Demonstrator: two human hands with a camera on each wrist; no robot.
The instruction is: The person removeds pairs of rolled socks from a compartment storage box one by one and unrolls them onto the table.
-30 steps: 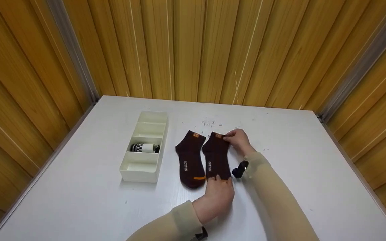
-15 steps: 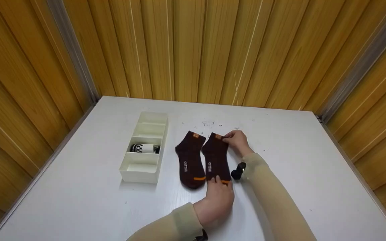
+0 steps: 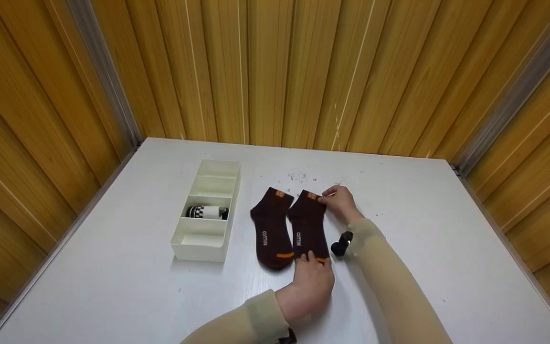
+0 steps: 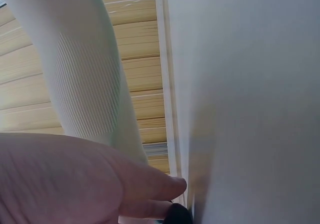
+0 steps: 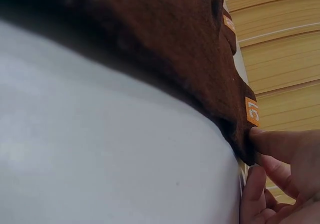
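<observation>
Pinched right grip (image 3: 343,203) beyond left grip (image 3: 310,287)

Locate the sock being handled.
In the head view, the brown sock lies on the table, right of its twin, with the left hand at its near end and right hand pinching its far end.

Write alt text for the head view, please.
A person's right hand pinches the cuff of a dark brown sock; the left hand touches its toe. Left of it lies a matching sock, then a divided tray holding a black-and-white bundle.
</observation>
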